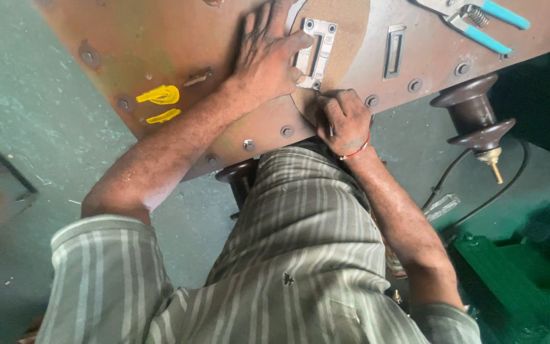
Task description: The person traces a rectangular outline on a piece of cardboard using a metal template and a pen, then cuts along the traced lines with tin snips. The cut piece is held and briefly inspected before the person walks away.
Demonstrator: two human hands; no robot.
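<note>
The big plate [160, 38] looks like matt brown-painted metal, dull and scuffed, with two glossy yellow paint daubs [158, 95] and plain steel bolt heads [287, 131]. The bracket [316, 51] under the left hand [265, 60] is bare, pale metal. Beneath it lies a rough, grainy tan sheet [345, 25], like cork. The insulator [475, 114] is glossy brown ceramic. The pliers [479, 19] have smooth blue plastic handles. The shirt [288, 267] is striped cloth.

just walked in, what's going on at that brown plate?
A person in a striped shirt leans over a brown bolted metal cover plate. The left hand presses flat on a pale slotted metal template lying on a tan gasket sheet. The right hand is closed at the sheet's near edge; what it holds is hidden. Blue-handled pliers lie unused further along the plate.
</note>
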